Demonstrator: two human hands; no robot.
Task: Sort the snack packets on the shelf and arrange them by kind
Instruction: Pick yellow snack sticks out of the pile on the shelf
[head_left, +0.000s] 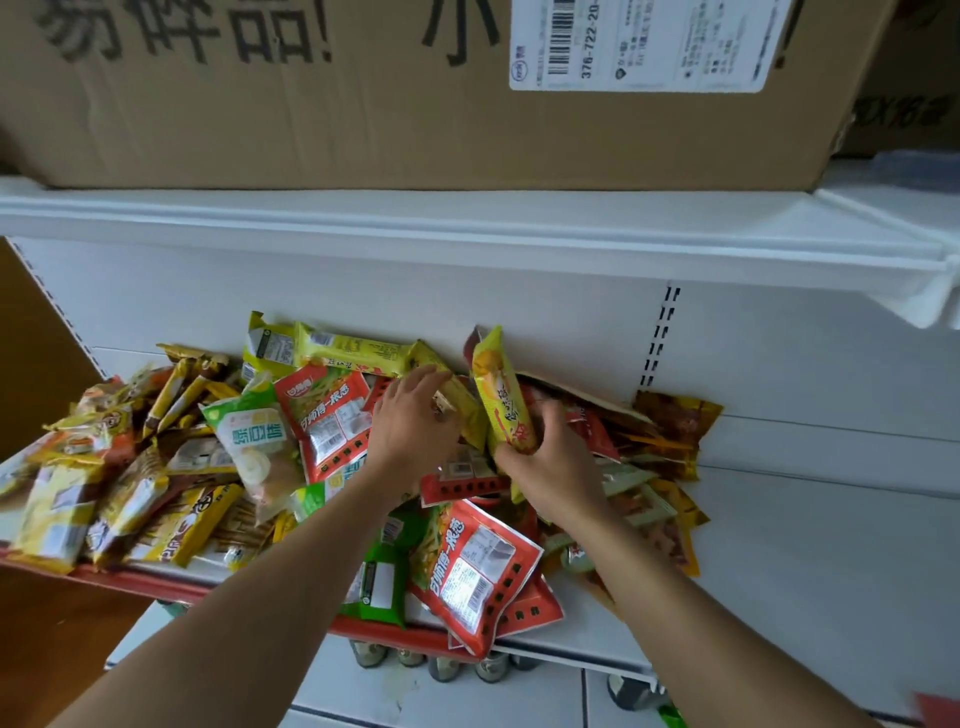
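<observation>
Sorting mid-pile on shelf (779, 545). Right hand (556, 462) curled round upright yellow packet (500, 389) near back edge; left hand (415, 423) flat, fingers resting on neighbouring packet (457, 402). Likely hazard: red packet (470, 571) overhanging front edge, liable to slip if nudged.

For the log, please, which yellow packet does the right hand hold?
The orange-printed yellow packet standing on end; the left hand touches a flatter yellow packet.

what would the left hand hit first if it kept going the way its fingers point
Most likely the long yellow packet lying just past its fingertips, which the left hand may already touch. Beyond that is the shelf's white back panel. Depth is unclear.
</observation>
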